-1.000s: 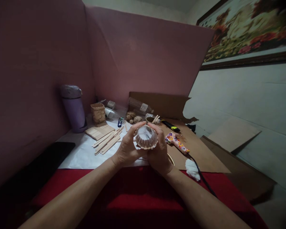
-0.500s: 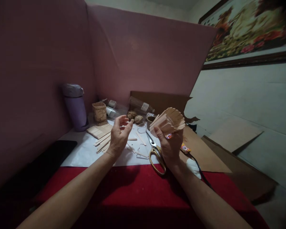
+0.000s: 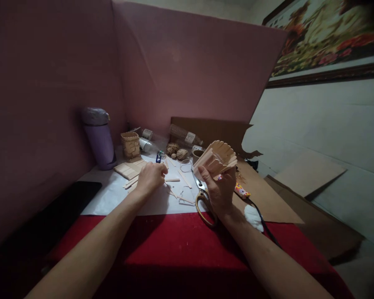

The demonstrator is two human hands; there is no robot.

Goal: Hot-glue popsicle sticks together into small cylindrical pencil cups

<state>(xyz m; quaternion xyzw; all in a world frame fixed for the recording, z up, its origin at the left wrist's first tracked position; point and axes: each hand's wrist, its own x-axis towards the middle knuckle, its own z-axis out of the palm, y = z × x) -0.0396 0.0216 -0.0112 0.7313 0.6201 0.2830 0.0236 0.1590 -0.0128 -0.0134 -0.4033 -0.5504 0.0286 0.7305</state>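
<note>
My right hand [image 3: 220, 189] grips a cup-shaped piece made of wooden craft sticks [image 3: 218, 158], its mouth tilted up and to the right. Low over the white sheet [image 3: 96, 199], my left hand [image 3: 152, 176] has its fingers curled; what they hold, if anything, is hidden. Loose wooden sticks [image 3: 184, 178] lie to the right of it, and a stack of flat sticks [image 3: 126, 170] is at its left. Gold-handled scissors [image 3: 202, 203] lie beside my right hand, blades pointing away.
A purple tumbler [image 3: 99, 141] and a woven-looking holder [image 3: 130, 146] stand at the left. Behind are clear plastic bottles [image 3: 182, 135] and twine balls [image 3: 182, 154]. Cardboard [image 3: 268, 199], a floral-patterned item [image 3: 242, 191], a black cable and white cloth [image 3: 253, 218] lie at the right.
My left hand has lowered toward the sheet and turned, its fingers now curled downward. The stick cup in my right hand has shifted slightly left.
</note>
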